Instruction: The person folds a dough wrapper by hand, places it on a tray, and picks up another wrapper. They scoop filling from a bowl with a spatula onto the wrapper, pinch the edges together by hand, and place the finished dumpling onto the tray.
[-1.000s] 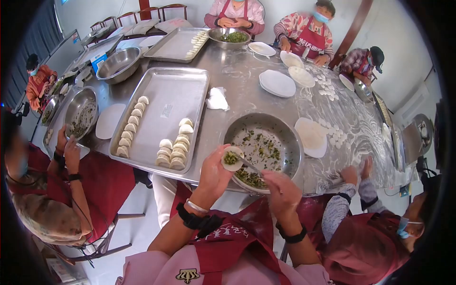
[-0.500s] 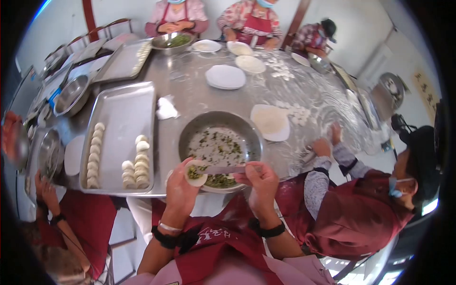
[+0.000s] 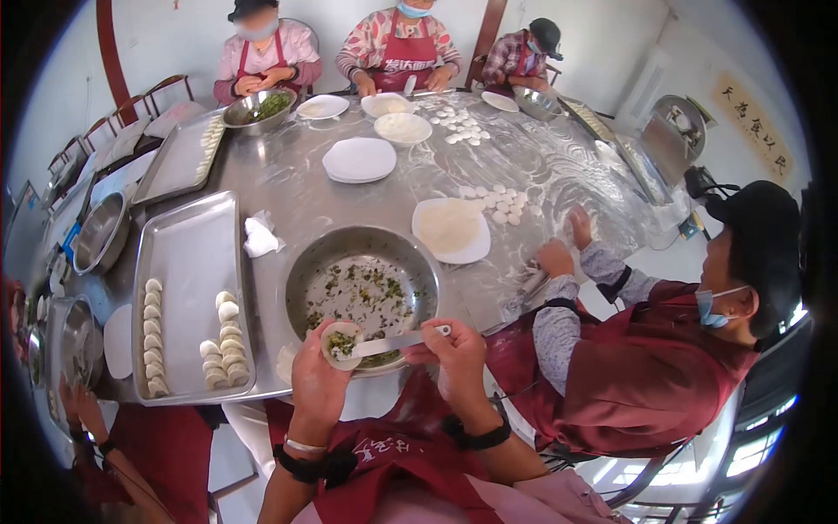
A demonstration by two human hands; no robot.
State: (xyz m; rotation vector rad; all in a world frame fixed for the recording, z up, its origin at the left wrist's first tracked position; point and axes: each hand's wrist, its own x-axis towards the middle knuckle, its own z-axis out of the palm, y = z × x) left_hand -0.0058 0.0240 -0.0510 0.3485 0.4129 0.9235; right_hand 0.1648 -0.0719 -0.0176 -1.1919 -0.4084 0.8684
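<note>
My left hand (image 3: 319, 384) holds a round dough wrapper (image 3: 339, 346) with green filling on it, above the near left rim of a large steel bowl (image 3: 301, 262). Chopped green filling (image 3: 367, 288) is scattered over the bowl's bottom. In my right hand (image 3: 457, 356) is a flat metal spatula (image 3: 388, 343), its blade tip touching the filling on the wrapper. Left of the bowl, a metal tray (image 3: 188, 253) carries rows of shaped dumplings (image 3: 232, 345). A white plate (image 3: 451, 230) with wrappers lies to the bowl's right.
At my right a co-worker (image 3: 628, 367) has both hands on the floured table (image 3: 559, 166). Small dough pieces (image 3: 502, 203) lie near them. Three people work across the table. White plates (image 3: 359, 161), a crumpled white cloth (image 3: 261, 236) and another person's hands (image 3: 83, 406) at left are also visible.
The view has shifted, so the bowl, tray and my hands appear further left and lower. The spatula now slants down onto the filling, where it was nearly level before.
</note>
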